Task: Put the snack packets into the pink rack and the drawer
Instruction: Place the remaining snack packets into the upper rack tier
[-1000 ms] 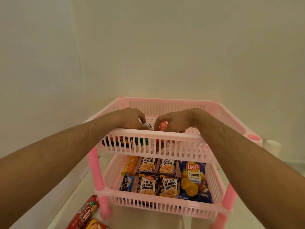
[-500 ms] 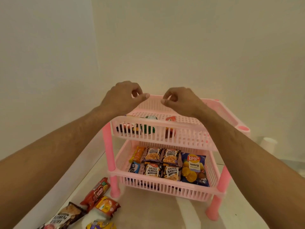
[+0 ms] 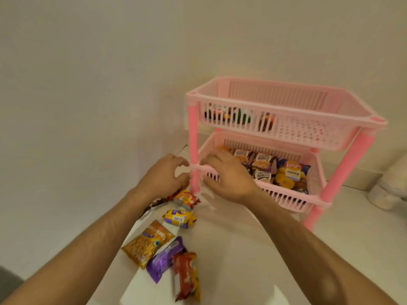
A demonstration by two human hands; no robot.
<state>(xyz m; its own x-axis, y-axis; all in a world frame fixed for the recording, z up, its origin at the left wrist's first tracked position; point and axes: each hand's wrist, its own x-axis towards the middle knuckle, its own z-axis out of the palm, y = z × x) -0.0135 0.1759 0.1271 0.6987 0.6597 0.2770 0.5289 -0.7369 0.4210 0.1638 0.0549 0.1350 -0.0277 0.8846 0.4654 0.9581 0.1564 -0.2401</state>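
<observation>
Head view shows us a pink rack (image 3: 284, 113) with two tiers, standing on a pale surface (image 3: 242, 249) in a corner of cream walls. In the upper tier we see some packets (image 3: 229, 114) behind the slats, at its left side; they are dark, red and green, but the print on them is too blurred to read. In the lower tier lie small dark packets with the words "SALTED PEANUTS" (image 3: 263, 170), and just beside them on the right a blue Lay's bag (image 3: 290, 176) with yellow chips printed on it; the smaller line under the logo we cannot read.

The left hand (image 3: 164, 176) and the right hand (image 3: 226, 178) hover low, on either side of the front left leg of the rack. Both have the fingers spread and curled loosely, and both carry nothing. The right hand is in front of the rim of the lower tier.

Under the left hand, on the surface, the loose packets lie in a line toward the camera: an orange-red packet (image 3: 187, 199), a yellow packet with purple (image 3: 179, 217), an orange packet of nuts (image 3: 147, 243), a purple packet (image 3: 166, 257) and a red packet (image 3: 186, 276). Their writing is blurred. A dark packet (image 3: 154, 204) is partly hidden by the left wrist. No drawer shows in this view.
</observation>
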